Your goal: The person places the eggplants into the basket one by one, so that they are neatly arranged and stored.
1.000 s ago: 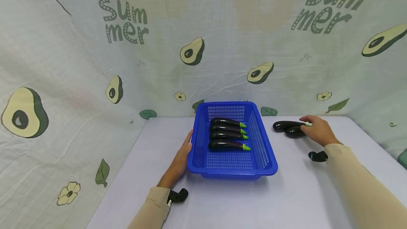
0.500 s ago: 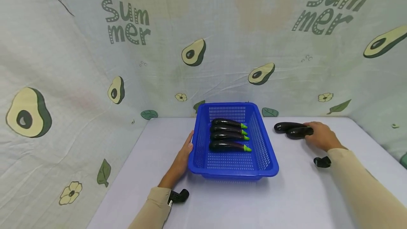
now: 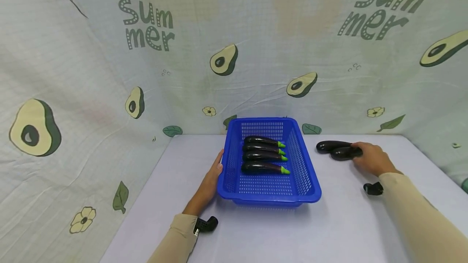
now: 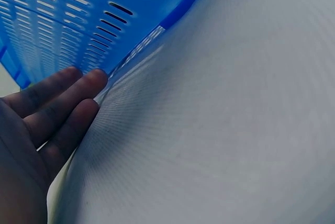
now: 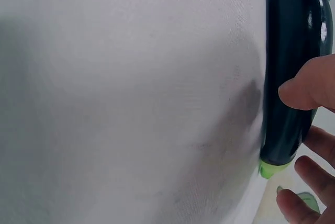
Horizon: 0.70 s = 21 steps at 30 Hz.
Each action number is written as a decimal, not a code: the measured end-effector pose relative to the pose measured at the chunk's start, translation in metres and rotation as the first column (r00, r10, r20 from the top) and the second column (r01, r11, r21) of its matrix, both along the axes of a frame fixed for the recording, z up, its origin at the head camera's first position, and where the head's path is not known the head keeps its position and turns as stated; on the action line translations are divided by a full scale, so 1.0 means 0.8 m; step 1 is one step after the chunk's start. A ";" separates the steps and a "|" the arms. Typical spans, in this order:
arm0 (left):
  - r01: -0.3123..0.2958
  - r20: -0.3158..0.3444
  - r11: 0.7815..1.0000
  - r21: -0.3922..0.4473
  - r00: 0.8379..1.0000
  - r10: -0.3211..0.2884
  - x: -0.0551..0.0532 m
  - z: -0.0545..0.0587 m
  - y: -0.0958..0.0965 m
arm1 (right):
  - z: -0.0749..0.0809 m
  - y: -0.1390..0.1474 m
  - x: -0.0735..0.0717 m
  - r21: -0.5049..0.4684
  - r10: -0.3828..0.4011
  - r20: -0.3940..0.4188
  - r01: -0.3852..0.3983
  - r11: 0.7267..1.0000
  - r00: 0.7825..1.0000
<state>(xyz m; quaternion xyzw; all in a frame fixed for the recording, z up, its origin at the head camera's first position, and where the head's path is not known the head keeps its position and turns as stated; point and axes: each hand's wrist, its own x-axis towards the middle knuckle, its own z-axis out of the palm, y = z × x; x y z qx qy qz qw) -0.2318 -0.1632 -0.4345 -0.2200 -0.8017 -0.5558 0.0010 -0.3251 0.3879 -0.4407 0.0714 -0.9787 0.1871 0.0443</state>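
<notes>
At about 3 o'clock from the blue basket [image 3: 269, 199], 2 dark eggplants lie side by side on the white tabletop [image 3: 256, 234], and the right hand [image 3: 372, 159] has hold of the near eggplant [image 3: 345, 153] by its stem-end half. In the right wrist view the thumb [image 5: 309, 85] presses its side while the other fingers [image 5: 316, 179] spread apart beyond it, so they look clamped on it across its width; its green stem [image 5: 271, 169] points down between them. The far eggplant [image 3: 329, 146] lies just behind it, toward 11 o'clock. On the basket's 9 o'clock side, the left hand [image 3: 211, 180] lays nearly straight fingers [image 4: 65, 103], slightly apart, against the outer wall, probably to steady it. Inside, a row of 4 eggplants [image 3: 261, 156] lies with stems toward 3 o'clock, and perforated floor shows on the row's 6 o'clock side. The step in hand seems to be securing the 5th eggplant, which looks to be resting on the tabletop. If it is to join the row, the next move calls for a firm pinch on glossy skin, a lift over the basket's 3 o'clock rim without dragging its neighbour, and a lowering at 6 o'clock, stem matched to the others.
</notes>
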 end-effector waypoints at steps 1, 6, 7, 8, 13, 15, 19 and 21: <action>-0.001 -0.003 1.000 0.000 1.000 0.001 0.000 0.000 0.000 | 0.001 0.000 0.000 0.010 0.003 -0.003 -0.003 1.000 1.000; 0.004 -0.025 1.000 0.013 1.000 -0.004 -0.002 -0.001 0.000 | 0.004 -0.001 0.001 0.056 0.032 -0.026 -0.031 0.998 0.999; 0.006 -0.028 1.000 0.020 1.000 -0.006 -0.002 -0.002 0.000 | 0.005 -0.001 0.000 0.066 0.037 -0.028 -0.035 0.997 0.999; 0.008 -0.028 1.000 0.022 1.000 -0.007 -0.002 -0.001 0.000 | 0.005 -0.002 0.000 0.072 0.039 -0.027 -0.036 0.997 0.999; 0.010 -0.018 1.000 0.026 1.000 -0.010 -0.002 0.000 0.000 | 0.007 -0.006 0.001 0.112 0.038 -0.028 -0.035 0.993 0.999; 0.012 -0.016 1.000 0.022 1.000 -0.012 -0.002 0.000 0.000 | 0.008 -0.007 0.001 0.127 0.038 -0.032 -0.034 0.991 0.999; 0.017 -0.011 1.000 0.022 1.000 -0.016 -0.002 -0.001 0.000 | 0.007 -0.006 0.002 0.142 0.035 -0.025 -0.031 0.989 0.999; 0.013 -0.008 1.000 0.019 1.000 -0.013 -0.001 -0.001 0.000 | 0.006 -0.004 0.003 0.141 0.031 -0.015 -0.028 0.990 0.999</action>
